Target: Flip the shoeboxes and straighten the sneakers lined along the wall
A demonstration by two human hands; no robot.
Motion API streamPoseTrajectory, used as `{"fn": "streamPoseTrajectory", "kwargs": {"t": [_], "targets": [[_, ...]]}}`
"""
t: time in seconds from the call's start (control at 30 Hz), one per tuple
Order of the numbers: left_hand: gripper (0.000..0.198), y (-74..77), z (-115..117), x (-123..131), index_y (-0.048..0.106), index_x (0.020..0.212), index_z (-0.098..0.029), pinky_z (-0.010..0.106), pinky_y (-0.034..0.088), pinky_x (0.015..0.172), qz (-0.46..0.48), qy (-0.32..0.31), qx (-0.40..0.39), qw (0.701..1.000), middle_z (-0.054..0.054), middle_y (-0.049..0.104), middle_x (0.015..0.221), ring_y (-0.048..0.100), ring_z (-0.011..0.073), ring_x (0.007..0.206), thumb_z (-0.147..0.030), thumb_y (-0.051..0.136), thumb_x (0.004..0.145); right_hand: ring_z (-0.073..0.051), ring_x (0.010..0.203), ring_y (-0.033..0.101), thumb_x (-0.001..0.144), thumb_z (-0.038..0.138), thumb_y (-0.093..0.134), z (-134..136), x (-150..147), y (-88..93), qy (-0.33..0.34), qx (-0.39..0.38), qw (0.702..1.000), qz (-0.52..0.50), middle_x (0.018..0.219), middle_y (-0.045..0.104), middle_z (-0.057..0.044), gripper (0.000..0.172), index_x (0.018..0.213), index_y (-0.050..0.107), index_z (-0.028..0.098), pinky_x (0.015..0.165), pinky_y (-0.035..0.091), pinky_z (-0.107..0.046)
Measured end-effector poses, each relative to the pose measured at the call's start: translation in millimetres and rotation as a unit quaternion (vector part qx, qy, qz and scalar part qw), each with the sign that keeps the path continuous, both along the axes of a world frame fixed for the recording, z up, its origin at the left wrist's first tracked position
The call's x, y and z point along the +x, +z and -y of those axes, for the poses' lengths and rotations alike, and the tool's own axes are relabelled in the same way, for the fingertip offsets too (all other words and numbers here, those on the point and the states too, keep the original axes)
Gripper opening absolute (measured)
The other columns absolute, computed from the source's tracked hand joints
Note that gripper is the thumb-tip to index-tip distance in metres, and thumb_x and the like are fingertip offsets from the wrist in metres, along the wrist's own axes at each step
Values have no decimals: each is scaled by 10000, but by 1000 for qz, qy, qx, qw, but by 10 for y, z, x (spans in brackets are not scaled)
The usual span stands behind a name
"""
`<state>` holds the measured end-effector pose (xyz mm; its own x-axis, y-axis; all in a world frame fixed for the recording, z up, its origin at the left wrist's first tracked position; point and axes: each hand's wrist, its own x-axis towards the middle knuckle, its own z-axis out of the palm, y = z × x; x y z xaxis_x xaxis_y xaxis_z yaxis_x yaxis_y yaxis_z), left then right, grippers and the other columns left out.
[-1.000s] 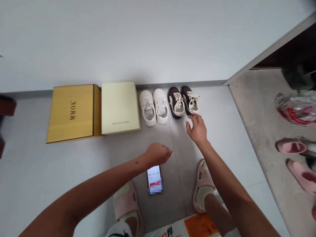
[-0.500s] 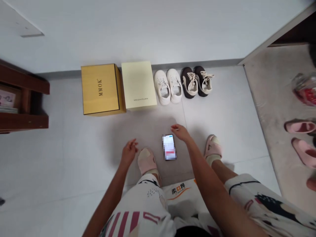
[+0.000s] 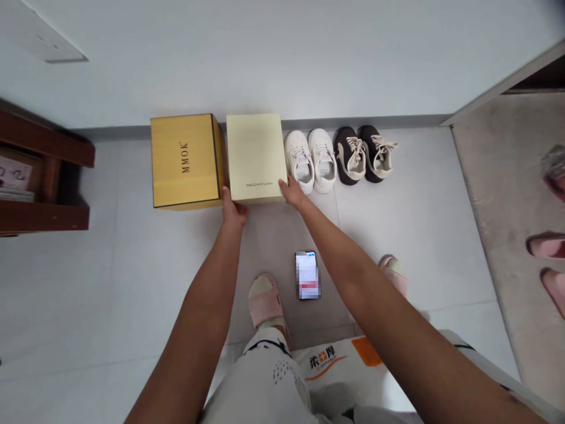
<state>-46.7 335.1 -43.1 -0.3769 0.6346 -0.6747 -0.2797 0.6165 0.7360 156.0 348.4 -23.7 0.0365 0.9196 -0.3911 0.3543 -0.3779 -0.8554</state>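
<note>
A pale cream shoe box [image 3: 256,154] marked MEIZHIYUAN stands on the floor against the wall. My left hand [image 3: 232,210] grips its near left corner, fingers curled against the box. My right hand [image 3: 292,189] holds its near right corner, fingers hidden under the edge. A golden MMOK box [image 3: 184,160] stands touching the cream box on its left. To the right sit a pair of white sneakers [image 3: 311,160] and a pair of dark brown sneakers [image 3: 364,153] with cream laces.
A phone [image 3: 306,275] lies screen up on the tiled floor between my feet in pink slippers [image 3: 263,297]. A dark wooden shelf [image 3: 42,176] is at the left. Pink slippers [image 3: 547,259] lie on a grey mat at the right. A printed bag [image 3: 335,362] sits near my knees.
Both hands have reached forward from near the phone to the cream box and taken hold of its near corners. The camera view has shifted slightly.
</note>
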Motion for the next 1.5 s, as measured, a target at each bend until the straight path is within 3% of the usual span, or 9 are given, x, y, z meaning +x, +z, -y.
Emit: {"fn": "streamPoseTrajectory", "kwargs": {"t": [0.1,0.3,0.43,0.6,0.87,1.0,1.13,1.3,1.5], "targets": [[470,61,-60,74,672,1155,-287,449,536,1008,75,97,-41,992,78,689,1207,620,251,1235,-662,452,977,-279,1499,432,1020,655,423,24,3,-131,-21,20,998,-49,1597,511,-131,722,1591,420,213,1261,330,-533],[528,228,231,154,670,1282,-303,492,430,1163,9,48,-42,998,95,626,1440,481,297,1455,-680,464,976,-282,1361,547,999,608,461,65,61,-142,-86,-11,989,-122,1573,526,-112,715,1624,397,268,1095,521,-518],[637,476,646,73,615,1411,-297,489,344,1231,-125,-109,137,977,112,522,1570,377,291,1532,-725,500,955,-236,1090,670,1017,510,426,199,-17,-121,-125,-76,965,-218,1374,665,-82,617,1600,416,309,904,616,-462],[827,727,906,154,495,1518,-204,447,417,1171,-265,-134,330,896,200,470,1582,536,282,1385,-779,517,924,-215,985,688,986,533,492,327,-100,2,-139,-182,947,-225,1164,736,-52,497,1394,608,275,837,612,-394],[642,402,616,315,602,1459,-228,514,294,1259,-331,-380,319,803,164,534,1579,410,296,1533,-654,385,1030,-427,1542,357,692,708,825,350,149,634,-76,-18,997,10,1649,396,-194,1221,1663,264,226,1242,319,-614],[627,250,473,58,591,1442,-157,538,292,1264,-373,-292,239,848,215,548,1547,442,335,1509,-581,537,984,-399,1569,328,772,614,787,306,-125,489,-39,-13,998,55,1660,379,-209,1168,1684,207,172,1271,288,-579],[804,151,351,-154,503,1481,-107,542,371,1226,-350,-189,139,907,246,556,1515,496,374,1458,-539,743,847,-279,1413,556,983,452,559,335,-143,300,26,53,997,45,1506,604,-127,656,1578,458,196,1205,425,-435],[661,143,209,-156,567,1374,-161,488,523,1075,-280,-212,158,923,171,703,1299,693,317,1189,-508,753,843,-347,1329,621,1016,435,543,173,585,358,-19,-15,957,287,1602,472,-210,591,1551,492,189,1123,481,-482],[647,340,-113,77,566,1354,-125,568,471,1114,-337,-304,128,882,232,652,1354,619,402,1286,-418,762,811,-349,1365,580,892,600,721,-2,1247,250,20,-49,966,253,1391,657,-174,573,1281,697,180,1134,462,-447]]}}
